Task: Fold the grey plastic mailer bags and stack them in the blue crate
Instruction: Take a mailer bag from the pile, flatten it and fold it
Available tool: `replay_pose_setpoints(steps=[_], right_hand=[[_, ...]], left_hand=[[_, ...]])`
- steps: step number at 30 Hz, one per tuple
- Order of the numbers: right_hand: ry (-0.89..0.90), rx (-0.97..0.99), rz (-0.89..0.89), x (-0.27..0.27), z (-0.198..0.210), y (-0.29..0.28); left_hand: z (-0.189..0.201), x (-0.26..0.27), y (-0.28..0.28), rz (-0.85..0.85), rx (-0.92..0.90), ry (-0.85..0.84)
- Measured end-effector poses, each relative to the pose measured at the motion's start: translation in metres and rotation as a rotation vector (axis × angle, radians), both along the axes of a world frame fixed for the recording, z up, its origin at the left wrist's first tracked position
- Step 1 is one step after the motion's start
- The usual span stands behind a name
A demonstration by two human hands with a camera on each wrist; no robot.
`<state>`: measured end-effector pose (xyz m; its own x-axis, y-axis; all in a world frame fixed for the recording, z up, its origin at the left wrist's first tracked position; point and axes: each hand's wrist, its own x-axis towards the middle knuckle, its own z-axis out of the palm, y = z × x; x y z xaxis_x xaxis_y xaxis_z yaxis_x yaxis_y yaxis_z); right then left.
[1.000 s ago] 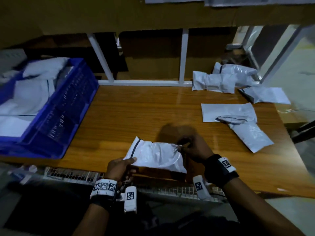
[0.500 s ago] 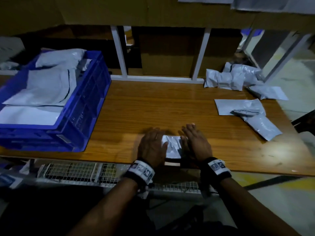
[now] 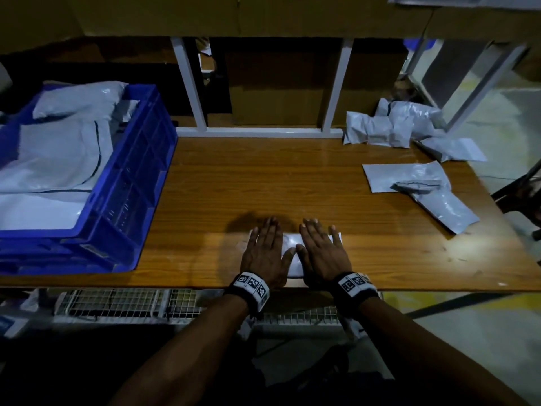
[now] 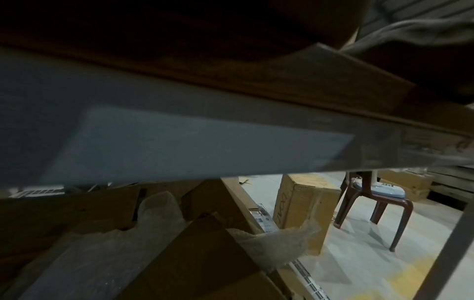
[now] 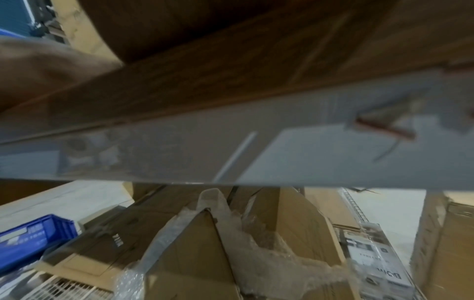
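Note:
A folded grey mailer bag [image 3: 291, 243] lies flat at the near edge of the wooden table [image 3: 278, 183]. Both hands press on it, palms down with straight fingers: my left hand [image 3: 265, 247] covers its left part, my right hand [image 3: 320, 247] its right part, so only a strip shows between them. The blue crate [image 3: 128, 183] stands at the table's left end with several grey mailer bags [image 3: 55, 153] stacked inside. Both wrist views look under the table edge and show no fingers.
Loose unfolded mailer bags [image 3: 409, 183] lie at the right of the table, with a crumpled heap [image 3: 389, 127] at the back right corner. White frame posts [image 3: 190, 83] rise behind the table. A wire rack [image 3: 117, 303] runs below the front edge. Cardboard boxes [image 4: 300, 205] and a brown chair [image 4: 372, 205] stand on the floor.
A second ago both hands held the mailer bag up by its ends. They folded it smaller, laid it on the table and now press it flat with fingers spread.

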<state>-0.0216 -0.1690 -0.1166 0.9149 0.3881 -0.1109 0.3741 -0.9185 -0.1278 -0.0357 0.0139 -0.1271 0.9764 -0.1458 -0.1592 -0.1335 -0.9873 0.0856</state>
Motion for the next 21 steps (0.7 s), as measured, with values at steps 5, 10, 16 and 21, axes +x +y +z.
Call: replay_pose_setpoints(steps=[5,10,16,21], right_hand=[[-0.007,0.0,0.01,0.0003,-0.0011,0.0008],[-0.011,-0.017,0.007,0.0005,-0.0004,0.0022],[0.008,-0.025,0.003,0.001,-0.0009,0.0036],[0.043,-0.03,-0.003,0.0031,-0.0038,0.0022]], left_hand=[[0.0008,-0.0014,-0.0017,0.006,0.028,0.008],[-0.001,-0.0005,-0.0024,0.015,0.034,0.007],[0.0004,0.0001,-0.0036,0.021,0.025,-0.012],[0.0004,-0.0003,-0.0031,0.028,0.017,-0.008]])
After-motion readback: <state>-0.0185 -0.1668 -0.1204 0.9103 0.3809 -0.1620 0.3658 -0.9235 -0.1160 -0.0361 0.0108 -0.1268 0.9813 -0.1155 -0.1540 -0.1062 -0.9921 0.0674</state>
